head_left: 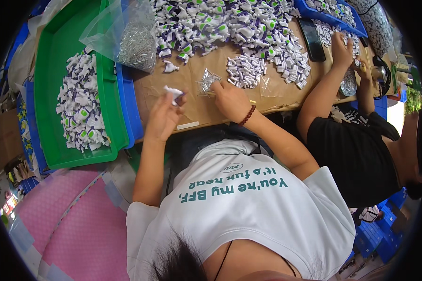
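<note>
My left hand point(163, 117) is raised over the brown table point(192, 79) and grips a small white plastic part point(173, 92) between the fingertips. My right hand point(229, 99), with a dark red bead bracelet at the wrist, rests on the table with its fingers at a small pile of thin metal pins point(206, 83). A heap of small white ribbed parts point(244, 70) lies just right of the pins. One loose white part point(169, 68) lies beyond my left hand.
A green tray point(56, 51) at the left holds white, green and purple parts. A clear bag of metal pins point(137, 44) leans on it. A large heap of the same parts point(229, 23) covers the far table. A person in black point(356, 154) works at the right beside a phone point(312, 40).
</note>
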`<act>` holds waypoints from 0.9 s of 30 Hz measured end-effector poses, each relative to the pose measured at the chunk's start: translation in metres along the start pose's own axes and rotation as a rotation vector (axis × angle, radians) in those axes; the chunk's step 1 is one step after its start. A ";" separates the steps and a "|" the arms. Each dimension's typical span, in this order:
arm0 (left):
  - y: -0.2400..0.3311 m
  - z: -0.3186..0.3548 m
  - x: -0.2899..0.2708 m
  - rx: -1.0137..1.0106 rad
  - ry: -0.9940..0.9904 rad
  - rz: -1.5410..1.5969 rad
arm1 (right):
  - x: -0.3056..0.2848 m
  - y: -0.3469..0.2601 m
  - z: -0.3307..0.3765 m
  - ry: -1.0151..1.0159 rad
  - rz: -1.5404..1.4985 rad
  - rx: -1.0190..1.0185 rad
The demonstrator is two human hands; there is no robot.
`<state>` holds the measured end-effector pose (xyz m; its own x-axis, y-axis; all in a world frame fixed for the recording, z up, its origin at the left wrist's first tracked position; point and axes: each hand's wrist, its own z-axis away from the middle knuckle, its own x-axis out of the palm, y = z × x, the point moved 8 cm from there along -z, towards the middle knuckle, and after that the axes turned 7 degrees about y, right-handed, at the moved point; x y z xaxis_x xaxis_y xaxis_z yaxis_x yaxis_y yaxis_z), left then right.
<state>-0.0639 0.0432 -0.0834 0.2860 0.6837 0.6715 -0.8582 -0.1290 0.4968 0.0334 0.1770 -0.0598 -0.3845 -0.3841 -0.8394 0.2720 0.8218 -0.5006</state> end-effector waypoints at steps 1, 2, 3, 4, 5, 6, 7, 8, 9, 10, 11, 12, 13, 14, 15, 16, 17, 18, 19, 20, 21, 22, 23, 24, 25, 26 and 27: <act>-0.008 0.001 0.004 0.007 -0.058 -0.004 | -0.002 0.001 0.000 0.018 -0.026 0.005; -0.014 0.003 0.010 0.013 -0.116 -0.009 | -0.004 0.001 0.001 0.037 -0.052 0.010; -0.022 0.003 0.008 0.009 -0.052 -0.087 | -0.006 0.005 0.001 0.025 -0.141 0.058; -0.028 0.002 0.009 -0.002 -0.054 -0.088 | -0.011 0.007 0.000 0.010 -0.229 0.105; -0.033 0.001 0.010 -0.014 -0.056 -0.090 | -0.015 0.009 -0.001 -0.004 -0.317 0.153; -0.037 0.000 0.011 -0.026 -0.057 -0.092 | -0.018 0.012 0.000 -0.017 -0.421 0.215; -0.038 -0.001 0.014 -0.020 -0.047 -0.091 | -0.022 0.014 0.000 -0.025 -0.524 0.281; -0.038 -0.001 0.018 -0.014 -0.037 -0.089 | -0.023 0.018 0.002 -0.034 -0.627 0.346; -0.037 -0.001 0.022 -0.008 -0.026 -0.087 | -0.024 0.020 0.001 -0.032 -0.705 0.344; -0.039 -0.001 0.027 -0.024 -0.033 -0.102 | -0.025 0.020 0.002 -0.006 -0.826 0.355; -0.040 -0.001 0.032 -0.039 -0.039 -0.117 | -0.024 0.022 0.004 0.020 -0.947 0.366; -0.043 -0.001 0.036 -0.054 -0.046 -0.132 | -0.024 0.023 0.005 0.047 -1.069 0.374; -0.047 -0.002 0.036 -0.074 -0.042 -0.132 | -0.021 0.026 0.008 -0.005 -1.121 0.484; -0.052 -0.003 0.035 -0.094 -0.037 -0.131 | -0.021 0.029 0.011 -0.057 -1.170 0.593; -0.057 -0.004 0.034 -0.114 -0.033 -0.130 | -0.019 0.030 0.015 -0.112 -1.217 0.704; -0.059 -0.006 0.035 -0.117 -0.033 -0.086 | -0.021 0.028 0.014 -0.117 -1.227 0.696; -0.061 -0.008 0.035 -0.119 -0.033 -0.042 | -0.023 0.024 0.014 -0.123 -1.236 0.689; -0.062 -0.009 0.036 -0.121 -0.033 0.002 | -0.023 0.022 0.013 -0.130 -1.246 0.681; -0.059 -0.009 0.037 -0.100 -0.035 0.013 | -0.029 0.022 0.009 -0.047 -1.142 0.568; -0.056 -0.008 0.040 -0.079 -0.037 0.025 | -0.033 0.020 0.007 0.033 -1.036 0.456; -0.053 -0.008 0.042 -0.057 -0.038 0.037 | -0.040 0.018 0.006 0.110 -0.927 0.344; -0.050 -0.006 0.045 -0.039 -0.041 0.027 | -0.042 0.017 0.007 0.118 -0.849 0.329; -0.048 -0.003 0.048 -0.021 -0.045 0.016 | -0.046 0.014 0.008 0.125 -0.771 0.313; -0.047 -0.002 0.049 -0.003 -0.048 0.006 | -0.049 0.011 0.008 0.133 -0.693 0.297; -0.046 -0.002 0.050 0.014 -0.046 0.003 | -0.051 0.010 0.009 0.139 -0.692 0.299; -0.045 -0.001 0.050 0.031 -0.045 0.000 | -0.052 0.008 0.010 0.146 -0.691 0.301; -0.044 -0.001 0.051 0.047 -0.043 -0.002 | -0.053 0.007 0.010 0.152 -0.691 0.303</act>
<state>-0.0121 0.0844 -0.0715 0.3071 0.6525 0.6928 -0.8366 -0.1619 0.5233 0.0644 0.1991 -0.0215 -0.6662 -0.6880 -0.2879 0.1471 0.2572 -0.9551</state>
